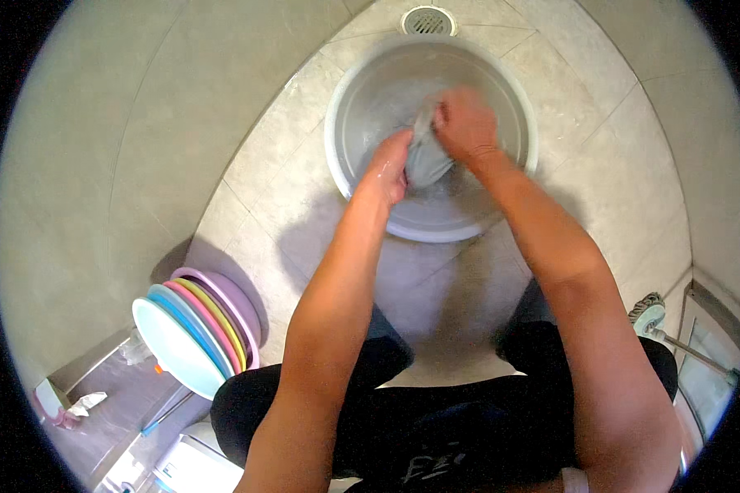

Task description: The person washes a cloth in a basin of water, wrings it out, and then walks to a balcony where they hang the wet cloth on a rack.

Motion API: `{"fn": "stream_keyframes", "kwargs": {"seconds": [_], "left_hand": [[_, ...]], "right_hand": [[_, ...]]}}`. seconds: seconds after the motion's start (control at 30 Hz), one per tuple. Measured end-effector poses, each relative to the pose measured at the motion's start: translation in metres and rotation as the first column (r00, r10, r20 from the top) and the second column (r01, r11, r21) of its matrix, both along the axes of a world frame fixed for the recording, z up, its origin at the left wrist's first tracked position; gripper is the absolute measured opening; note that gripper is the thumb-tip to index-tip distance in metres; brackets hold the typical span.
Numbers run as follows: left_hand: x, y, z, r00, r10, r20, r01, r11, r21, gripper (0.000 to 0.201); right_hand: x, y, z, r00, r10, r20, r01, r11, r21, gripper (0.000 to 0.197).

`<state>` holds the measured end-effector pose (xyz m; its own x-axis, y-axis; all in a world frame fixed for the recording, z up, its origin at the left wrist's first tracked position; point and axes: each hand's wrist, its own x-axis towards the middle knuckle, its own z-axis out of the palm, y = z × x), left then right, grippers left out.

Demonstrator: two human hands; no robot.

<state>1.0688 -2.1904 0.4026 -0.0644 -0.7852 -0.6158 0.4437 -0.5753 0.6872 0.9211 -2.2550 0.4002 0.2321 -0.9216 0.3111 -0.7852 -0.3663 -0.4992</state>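
A large round whitish basin (334, 152) stands on the tiled floor between my feet, with what looks like water in it. Over it I hold a pale grey wet cloth (427, 163). My left hand (392, 164) is closed on the cloth's left side, its thumb uppermost. Gripping the upper part of the cloth, my right hand (466, 123) is bent in a fist and a little smeared by motion. The lower end of the cloth hangs down into the basin, and whether it touches the water I cannot tell.
Beyond the basin lies a round floor drain (428, 21). Several coloured basins (191, 329) lean stacked at the left near my knee. A brush-headed mop (649, 315) stands by the right wall. A white box (201, 464) sits at the lower left.
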Motion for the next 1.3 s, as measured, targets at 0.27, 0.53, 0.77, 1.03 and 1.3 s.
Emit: {"fn": "stream_keyframes", "kwargs": {"seconds": [0.27, 0.53, 0.77, 1.03, 1.3], "left_hand": [[0.054, 0.001, -0.017, 0.890, 0.202, -0.409, -0.200, 0.979, 0.046, 0.040], [0.012, -0.014, -0.016, 0.873, 0.142, -0.466, -0.198, 0.978, -0.072, 0.043], [-0.027, -0.023, 0.014, 0.947, 0.119, 0.297, -0.128, 0.992, 0.008, 0.059], [0.015, -0.015, -0.009, 0.967, 0.051, -0.250, -0.086, 0.988, -0.131, 0.061], [-0.012, -0.010, 0.026, 0.974, 0.108, 0.198, -0.095, 0.992, -0.078, 0.056]], "right_hand": [[0.100, 0.073, 0.045, 0.727, -0.114, 0.677, -0.237, 0.884, 0.403, 0.036], [0.048, 0.023, 0.036, 0.967, 0.132, 0.220, -0.132, 0.991, -0.013, 0.024], [-0.013, -0.022, -0.054, 0.905, -0.217, 0.366, 0.140, 0.964, 0.227, 0.033], [0.087, 0.082, 0.065, 0.818, 0.055, 0.572, -0.172, 0.973, 0.152, 0.018], [-0.026, -0.018, -0.018, 0.986, -0.158, 0.053, 0.156, 0.987, 0.036, 0.027]]}}
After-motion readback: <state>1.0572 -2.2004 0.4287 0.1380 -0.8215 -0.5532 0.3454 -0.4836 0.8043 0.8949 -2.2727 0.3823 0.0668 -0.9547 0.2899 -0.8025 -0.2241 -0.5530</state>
